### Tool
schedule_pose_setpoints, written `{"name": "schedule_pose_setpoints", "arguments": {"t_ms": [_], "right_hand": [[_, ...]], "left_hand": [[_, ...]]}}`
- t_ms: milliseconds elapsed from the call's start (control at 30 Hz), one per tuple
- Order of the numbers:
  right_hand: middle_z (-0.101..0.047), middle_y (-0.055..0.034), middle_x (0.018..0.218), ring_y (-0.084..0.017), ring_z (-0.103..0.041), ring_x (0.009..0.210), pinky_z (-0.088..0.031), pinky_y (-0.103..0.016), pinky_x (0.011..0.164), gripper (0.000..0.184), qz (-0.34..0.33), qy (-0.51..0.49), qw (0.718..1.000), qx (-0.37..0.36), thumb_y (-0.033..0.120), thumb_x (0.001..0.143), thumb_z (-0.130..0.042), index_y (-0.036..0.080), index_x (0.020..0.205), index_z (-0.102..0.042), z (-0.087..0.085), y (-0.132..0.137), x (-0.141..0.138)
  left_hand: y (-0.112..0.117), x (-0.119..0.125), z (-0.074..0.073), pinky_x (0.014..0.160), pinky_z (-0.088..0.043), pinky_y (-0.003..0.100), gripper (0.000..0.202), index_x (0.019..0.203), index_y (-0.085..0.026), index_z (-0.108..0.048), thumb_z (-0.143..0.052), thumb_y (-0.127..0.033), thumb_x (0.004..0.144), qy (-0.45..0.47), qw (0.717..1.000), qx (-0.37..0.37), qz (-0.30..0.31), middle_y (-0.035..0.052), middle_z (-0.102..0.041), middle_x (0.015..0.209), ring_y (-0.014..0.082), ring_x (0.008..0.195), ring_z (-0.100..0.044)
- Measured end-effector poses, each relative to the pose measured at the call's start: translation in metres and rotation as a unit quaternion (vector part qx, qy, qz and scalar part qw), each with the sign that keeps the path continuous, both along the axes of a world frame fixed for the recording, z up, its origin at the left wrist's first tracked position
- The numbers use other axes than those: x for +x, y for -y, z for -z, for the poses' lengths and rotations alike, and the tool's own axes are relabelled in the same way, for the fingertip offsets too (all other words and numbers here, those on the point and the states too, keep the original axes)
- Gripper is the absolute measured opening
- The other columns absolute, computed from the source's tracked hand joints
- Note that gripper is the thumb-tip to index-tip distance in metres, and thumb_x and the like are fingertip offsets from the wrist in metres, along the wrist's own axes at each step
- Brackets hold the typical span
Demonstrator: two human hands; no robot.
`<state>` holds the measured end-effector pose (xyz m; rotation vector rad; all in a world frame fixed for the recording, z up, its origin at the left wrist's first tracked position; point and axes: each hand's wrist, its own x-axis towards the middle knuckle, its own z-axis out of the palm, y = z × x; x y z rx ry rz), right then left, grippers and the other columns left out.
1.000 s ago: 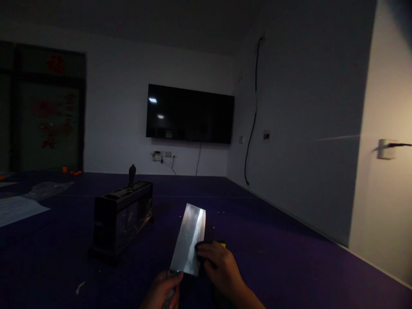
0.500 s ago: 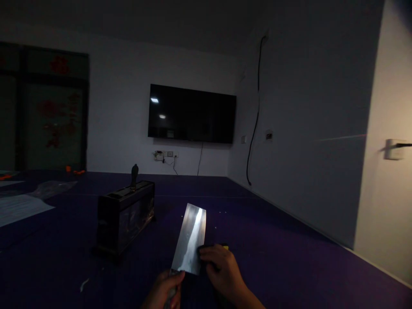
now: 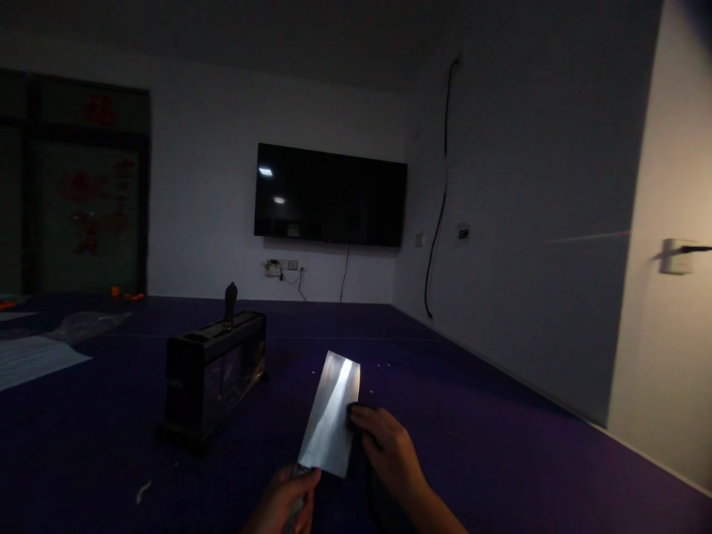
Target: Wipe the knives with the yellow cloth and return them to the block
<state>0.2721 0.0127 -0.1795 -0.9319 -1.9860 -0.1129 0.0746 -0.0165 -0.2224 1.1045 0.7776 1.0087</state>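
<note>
A cleaver (image 3: 331, 415) with a wide shiny blade slants away from me, its blade tip pointing up. My left hand (image 3: 289, 497) is closed round its handle, with the thumb near the base of the blade. At the blade's right edge is my right hand (image 3: 389, 445), fingers bent together on a small dark object (image 3: 352, 415). That object meets the edge about midway along the blade; most of it is hidden by the fingers. To the left stands a black knife block (image 3: 214, 378), with one dark handle (image 3: 230, 304) sticking up from its top.
Paper (image 3: 38, 360) and clear plastic wrap (image 3: 92, 324) lie on the left of the purple tabletop (image 3: 478, 430). A white scrap (image 3: 143, 492) lies near the front, and small bits lie beyond the blade. A television (image 3: 331, 194) hangs on the far wall.
My right hand has slid a little up along the blade's edge, away from the handle. The cleaver has shifted very slightly to the right.
</note>
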Motion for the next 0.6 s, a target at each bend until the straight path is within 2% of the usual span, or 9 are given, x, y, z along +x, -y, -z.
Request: {"name": "schedule_pose_setpoints", "arguments": {"t_ms": [133,300,400,600], "right_hand": [[-0.066,-0.0031,0.108,-0.020,-0.062,0.096,-0.047,-0.038,0.087,0.044,0.008,-0.002,1.000,0.001,0.004,0.069,-0.043,0.025,0.099,-0.067,0.002,-0.001,0.000],[-0.069,-0.0029,0.099,-0.019,-0.065,0.089,-0.049,-0.037,0.083,0.041,-0.012,-0.002,1.000,0.003,0.005,0.066,-0.044,0.026,0.090,-0.069,0.005,0.003,-0.005],[-0.071,-0.0030,0.095,-0.020,-0.065,0.087,-0.049,-0.037,0.083,0.038,-0.020,-0.007,1.000,0.003,0.006,0.065,-0.046,0.025,0.087,-0.070,0.006,0.005,-0.008],[-0.072,-0.0027,0.090,-0.018,-0.067,0.081,-0.051,-0.031,0.074,0.036,-0.053,-0.017,0.998,0.004,0.004,0.062,-0.046,0.024,0.079,-0.070,0.006,0.008,-0.011]], "left_hand": [[0.000,0.001,-0.002,0.030,-0.014,0.018,0.051,0.047,-0.020,-0.041,-0.060,-0.067,0.053,0.005,1.000,-0.002,-0.019,-0.0095,-0.027,0.025,0.0037,0.021,-0.021],[-0.001,0.002,-0.004,0.030,-0.015,0.018,0.055,0.044,-0.020,-0.040,-0.063,-0.070,0.045,0.007,1.000,-0.016,-0.005,-0.0087,-0.027,0.023,0.0045,0.021,-0.023],[0.002,0.000,-0.004,0.031,-0.014,0.017,0.052,0.051,-0.020,-0.043,-0.064,-0.067,0.050,0.028,0.999,-0.026,-0.021,-0.0103,-0.029,0.025,0.0038,0.021,-0.021],[0.003,-0.004,-0.007,0.032,-0.016,0.018,0.050,0.055,-0.021,-0.043,-0.064,-0.066,0.052,0.007,0.999,-0.033,0.001,-0.0095,-0.032,0.026,0.0060,0.022,-0.028]]}}
